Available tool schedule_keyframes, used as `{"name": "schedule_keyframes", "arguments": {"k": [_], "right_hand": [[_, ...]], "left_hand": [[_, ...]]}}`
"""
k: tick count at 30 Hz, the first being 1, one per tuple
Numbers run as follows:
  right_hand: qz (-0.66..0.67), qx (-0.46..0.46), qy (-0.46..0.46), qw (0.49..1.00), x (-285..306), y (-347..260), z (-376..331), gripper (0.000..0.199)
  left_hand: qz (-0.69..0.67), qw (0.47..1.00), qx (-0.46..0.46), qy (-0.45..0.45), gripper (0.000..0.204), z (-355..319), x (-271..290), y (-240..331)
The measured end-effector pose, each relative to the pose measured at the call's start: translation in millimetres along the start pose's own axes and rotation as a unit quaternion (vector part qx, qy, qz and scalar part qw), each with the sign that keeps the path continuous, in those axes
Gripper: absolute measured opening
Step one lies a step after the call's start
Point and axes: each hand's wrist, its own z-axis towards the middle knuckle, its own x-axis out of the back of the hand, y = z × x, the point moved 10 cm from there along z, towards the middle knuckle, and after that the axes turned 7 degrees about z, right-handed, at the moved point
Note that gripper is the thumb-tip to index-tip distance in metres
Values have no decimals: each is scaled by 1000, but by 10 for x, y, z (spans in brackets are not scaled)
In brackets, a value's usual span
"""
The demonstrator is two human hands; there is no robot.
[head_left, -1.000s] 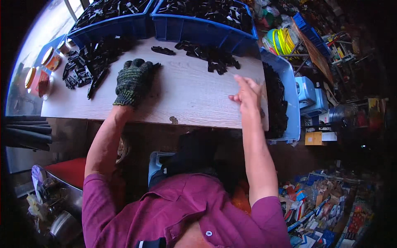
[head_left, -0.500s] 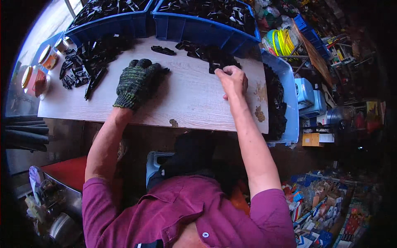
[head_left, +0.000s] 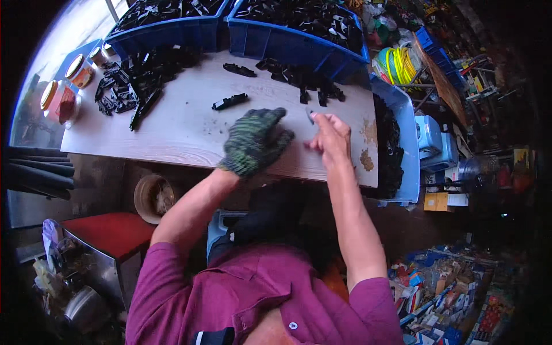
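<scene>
Black part in right hand: a small dark plastic piece [head_left: 311, 117] is pinched at the fingertips of the bare right hand [head_left: 330, 137], held just above the desk [head_left: 184, 129] near its front edge.
Right grip: clenched on that small piece; thumb and forefinger meet around it, the other fingers loosely curled.
Left grip: the left hand [head_left: 255, 142] wears a green knitted glove; it looks released, fingers spread and slightly blurred, nothing seen in it.
Key relation: the pinched piece lies just to the right of the gloved fingertips and a little farther from the body; the two hands are near each other but apart.
Nearest loose part: a long black clip [head_left: 229, 102] lies alone on the desk beyond the left hand, its long axis running left to right with a slight tilt; the left hand is the nearer one.
Other parts: a scatter of black pieces [head_left: 302, 80] lies beyond the right hand, a bigger heap [head_left: 135, 80] at far left.
Bins: blue bins [head_left: 287, 40] of black parts line the far edge.
</scene>
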Motion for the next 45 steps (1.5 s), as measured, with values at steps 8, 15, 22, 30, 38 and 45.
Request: {"name": "schedule_keyframes", "arguments": {"k": [8,15,22,30,38,45], "right_hand": [[-2,84,-96,992,-245,2,-214,24],[-21,127,-109,986,-249,44,-202,29],[92,8,-71,993,-326,100,-423,29],[131,7,-1,991,-169,178,-376,36],[56,151,71,984,124,257,-235,32],[-12,238,64,969,-20,-8,-423,26]], "left_hand": [[-11,997,16,-69,33,112,-331,149],[-30,998,-19,-50,24,18,-259,236],[286,948,61,124,31,60,679,-579],[26,999,-31,-18,25,-27,130,-272],[-239,962,1,-132,25,-48,-272,213],[-261,959,75,-81,26,-45,-345,89]]}}
